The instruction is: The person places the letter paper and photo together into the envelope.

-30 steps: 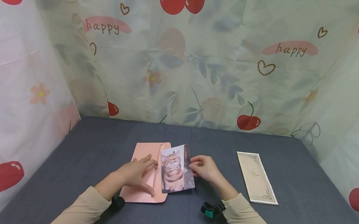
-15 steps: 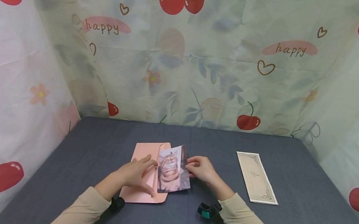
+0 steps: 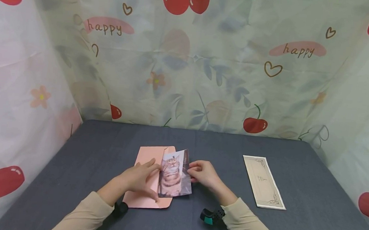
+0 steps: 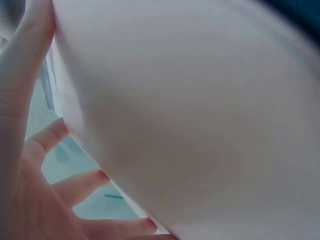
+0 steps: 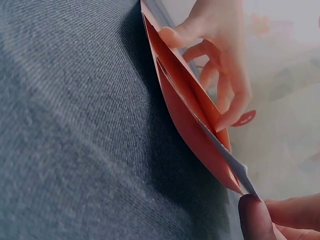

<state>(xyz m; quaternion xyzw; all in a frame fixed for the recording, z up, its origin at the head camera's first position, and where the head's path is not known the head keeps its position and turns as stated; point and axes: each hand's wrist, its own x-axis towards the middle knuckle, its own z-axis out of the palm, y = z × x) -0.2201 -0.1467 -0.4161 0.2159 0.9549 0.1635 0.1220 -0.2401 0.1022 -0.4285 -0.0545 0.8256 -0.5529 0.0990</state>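
A pink envelope (image 3: 150, 154) lies on the table, its mouth facing right. Spread over it, my left hand (image 3: 138, 178) touches it with thumb and fingertips near the mouth. My right hand (image 3: 205, 173) pinches a cat photo (image 3: 171, 179) by its right edge, thumb against fingers. The left part of the photo overlaps the envelope. In the right wrist view the envelope's mouth gapes, and the photo's edge (image 5: 235, 162) runs into it. The left wrist view is filled by the envelope's pale surface (image 4: 200, 110), with my left fingertips along its border.
A beige card with ornate corners (image 3: 263, 184) lies on the right side of the dark table (image 3: 221, 146). Cloth walls (image 3: 223, 78) with cherry prints stand behind and at both sides. Black wristbands (image 3: 213, 216) sit at both wrists.
My right hand has moved a little to the left with the cat photo, which overlaps more of the envelope. The left hand and the envelope have stayed in place.
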